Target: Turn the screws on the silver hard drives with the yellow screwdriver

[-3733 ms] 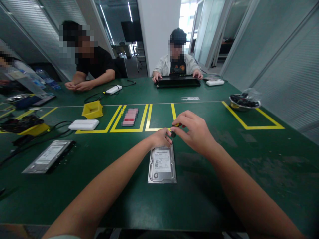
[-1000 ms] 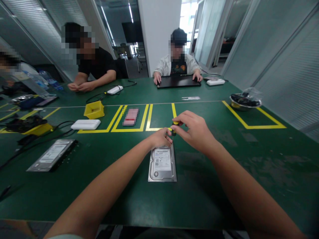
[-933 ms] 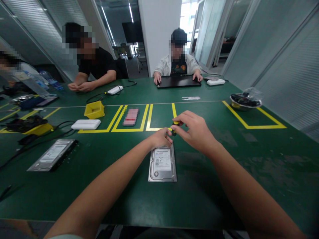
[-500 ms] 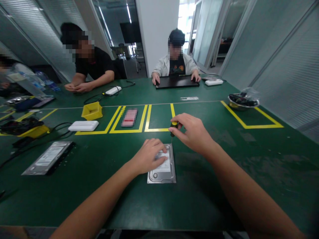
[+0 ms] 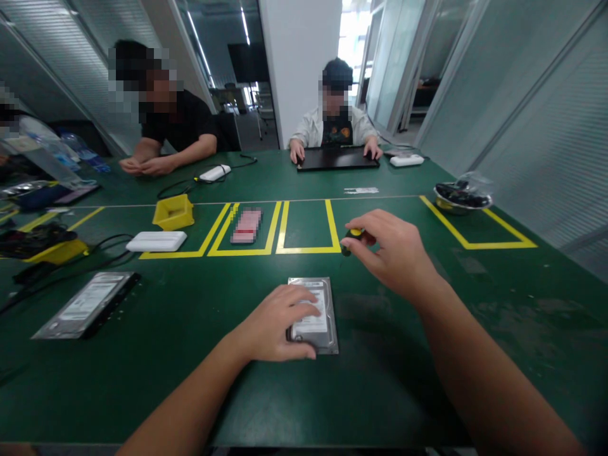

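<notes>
On the green table in front of me lies a silver hard drive (image 5: 323,335) with a white label. My left hand (image 5: 282,320) rests over its left side, fingers spread across the label and thumb near the lower edge. My right hand (image 5: 389,250) pinches a small screwdriver (image 5: 352,242) with a black and yellow handle. It is raised above the table, beyond and right of the drive's top right corner, apart from the drive. The screwdriver's thin tip is blurred.
A second hard drive (image 5: 88,307) lies at left, with small bits beside it. Beyond are a yellow bin (image 5: 173,213), a white power strip (image 5: 156,241), a pixelated pink object (image 5: 247,226), yellow tape outlines and a bowl (image 5: 463,196) of dark parts. Two people sit across the table.
My right hand has lifted the screwdriver off the drive's top right corner and moved right. My left hand has slid toward me along the drive, its thumb now near the lower edge.
</notes>
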The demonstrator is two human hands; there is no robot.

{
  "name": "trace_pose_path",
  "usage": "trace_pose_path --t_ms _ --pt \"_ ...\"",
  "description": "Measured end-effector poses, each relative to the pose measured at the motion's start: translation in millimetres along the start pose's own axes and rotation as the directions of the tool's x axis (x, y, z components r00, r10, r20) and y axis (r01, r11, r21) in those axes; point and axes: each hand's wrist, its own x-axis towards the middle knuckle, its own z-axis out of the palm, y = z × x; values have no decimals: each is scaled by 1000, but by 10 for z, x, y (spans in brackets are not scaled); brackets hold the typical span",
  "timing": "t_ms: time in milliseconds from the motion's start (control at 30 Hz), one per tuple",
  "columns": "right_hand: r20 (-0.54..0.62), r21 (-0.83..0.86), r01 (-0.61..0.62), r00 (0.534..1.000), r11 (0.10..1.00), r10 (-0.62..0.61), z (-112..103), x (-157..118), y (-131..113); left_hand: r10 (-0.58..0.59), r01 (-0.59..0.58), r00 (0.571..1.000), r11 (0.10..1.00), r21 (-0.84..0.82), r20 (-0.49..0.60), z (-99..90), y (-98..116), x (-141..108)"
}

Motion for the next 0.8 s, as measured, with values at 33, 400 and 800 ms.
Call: trace_pose_path --t_ms 33,400,800 --pt "23 -36 -19 1000 999 20 22 -1 20 32 -32 998 999 -2 48 14 42 2" --pt "256 -427 -147 927 892 275 284 -14 6 53 -53 992 999 1 116 193 69 1" --pt "476 -521 -140 771 842 423 379 -278 -153 39 -41 993 999 15 115 221 -57 65"
